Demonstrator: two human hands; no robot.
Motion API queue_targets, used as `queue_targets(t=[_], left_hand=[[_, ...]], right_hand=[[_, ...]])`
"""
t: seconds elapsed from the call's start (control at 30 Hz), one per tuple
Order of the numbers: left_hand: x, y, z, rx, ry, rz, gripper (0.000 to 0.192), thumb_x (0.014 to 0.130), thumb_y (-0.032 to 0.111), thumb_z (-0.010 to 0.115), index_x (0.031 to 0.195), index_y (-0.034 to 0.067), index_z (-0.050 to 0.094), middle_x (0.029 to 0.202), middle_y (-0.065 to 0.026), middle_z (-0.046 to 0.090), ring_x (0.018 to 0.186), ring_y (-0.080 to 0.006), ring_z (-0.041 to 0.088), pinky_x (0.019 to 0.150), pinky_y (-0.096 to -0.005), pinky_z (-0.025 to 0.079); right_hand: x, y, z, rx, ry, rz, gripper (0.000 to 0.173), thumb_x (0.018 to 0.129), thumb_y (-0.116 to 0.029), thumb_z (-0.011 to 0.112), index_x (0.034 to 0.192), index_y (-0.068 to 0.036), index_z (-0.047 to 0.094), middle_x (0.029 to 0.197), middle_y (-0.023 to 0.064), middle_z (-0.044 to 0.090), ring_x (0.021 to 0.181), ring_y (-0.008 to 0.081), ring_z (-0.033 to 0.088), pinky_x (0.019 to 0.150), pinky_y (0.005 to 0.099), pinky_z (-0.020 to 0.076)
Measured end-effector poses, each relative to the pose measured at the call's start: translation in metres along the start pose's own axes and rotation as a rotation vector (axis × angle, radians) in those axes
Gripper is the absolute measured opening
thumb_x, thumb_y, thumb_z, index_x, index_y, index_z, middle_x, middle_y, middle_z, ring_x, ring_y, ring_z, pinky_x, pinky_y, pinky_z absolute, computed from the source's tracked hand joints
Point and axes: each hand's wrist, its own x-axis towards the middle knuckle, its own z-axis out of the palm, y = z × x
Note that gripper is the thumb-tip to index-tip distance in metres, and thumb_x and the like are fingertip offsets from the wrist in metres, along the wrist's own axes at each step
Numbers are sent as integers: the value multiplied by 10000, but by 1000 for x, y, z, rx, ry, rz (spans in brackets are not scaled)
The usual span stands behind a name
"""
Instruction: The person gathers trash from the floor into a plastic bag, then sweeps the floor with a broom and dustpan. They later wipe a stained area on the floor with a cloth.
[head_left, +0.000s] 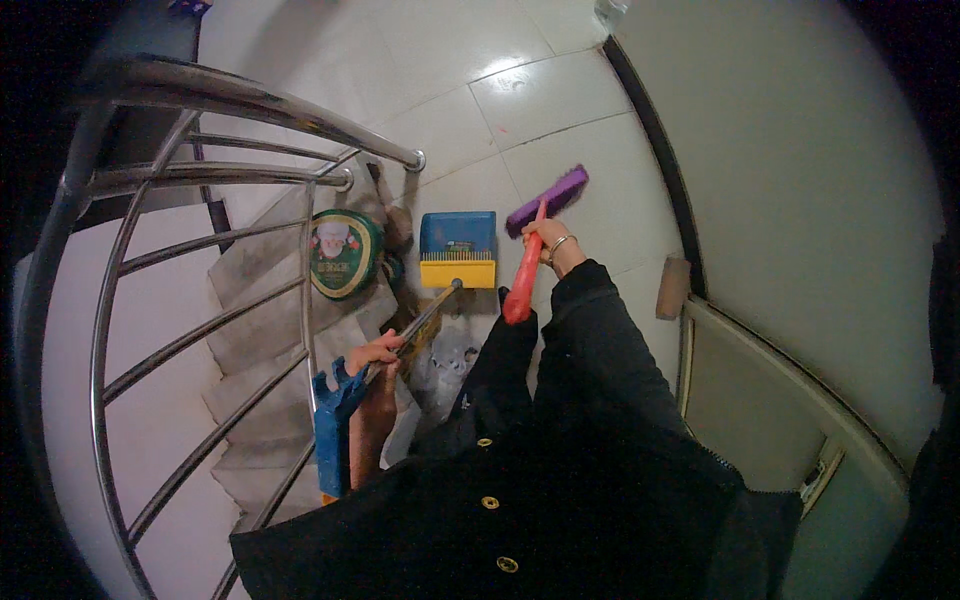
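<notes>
My right hand (552, 238), a bracelet at its wrist, is closed around the red handle (523, 283) of a brush with purple bristles (547, 201). The bristle head points away from me over the floor. In my left hand (373, 354) is the metal pole (427, 318) of a long-handled dustpan. Its blue pan (459, 234) with a yellow comb-toothed edge (459, 274) lies ahead of me, left of the brush. At the near end of the pole is a blue forked grip (336, 431), beside my left forearm.
A stainless steel stair railing (217, 169) and steps (262, 352) are on the left. A green box lid (346, 253) with a printed figure stands by them. Below the pan lies a clear plastic bag (444, 364). Pale floor tiles (555, 97) stretch ahead; a door panel (780, 172) is at right.
</notes>
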Motion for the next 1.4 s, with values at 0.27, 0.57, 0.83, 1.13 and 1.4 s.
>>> queue_targets(t=[0.27, 0.57, 0.83, 1.13, 1.4], left_hand=[[9, -11, -2, -32, 40, 32, 204, 833, -140, 460, 949, 25, 489, 1059, -159, 574, 1088, -258, 530, 957, -390, 409], [30, -17, 25, -72, 133, 26, 189, 832, -117, 484, 933, 42, 482, 1062, -154, 576, 1104, -261, 525, 985, -386, 370], [61, -4, 77, -49, 170, -77, 93, 867, -32, 493, 918, 45, 479, 1109, -173, 566, 1138, -295, 499, 992, -427, 347], [99, 16, 117, -51, 300, -199, 99, 844, -34, 528, 885, 52, 502, 1089, -155, 570, 1120, -266, 512, 998, -394, 348], [93, 25, 137, -74, 359, -395, 106, 848, -35, 511, 890, 61, 496, 1121, -157, 561, 1138, -265, 497, 971, -366, 364]], right_hand=[[-60, -37, -39, 236, -107, -127, 128, 758, -49, 593, 689, -23, 488, 544, 51, 487, 413, 145, 453, 380, 265, 380], [-61, -76, -126, 72, 379, -168, 67, 726, 21, 563, 760, 68, 528, 581, 130, 539, 461, 231, 569, 378, 319, 442], [59, -158, -115, -396, 321, -208, 57, 734, -17, 573, 721, 10, 524, 570, 103, 532, 439, 226, 532, 388, 343, 428], [31, -236, -134, -170, 262, -258, 61, 726, 16, 540, 703, -5, 488, 533, 76, 499, 395, 205, 499, 351, 334, 415], [127, -253, -92, -782, 263, -321, 104, 732, -28, 567, 805, 44, 548, 612, 122, 570, 499, 247, 587, 422, 364, 459]])
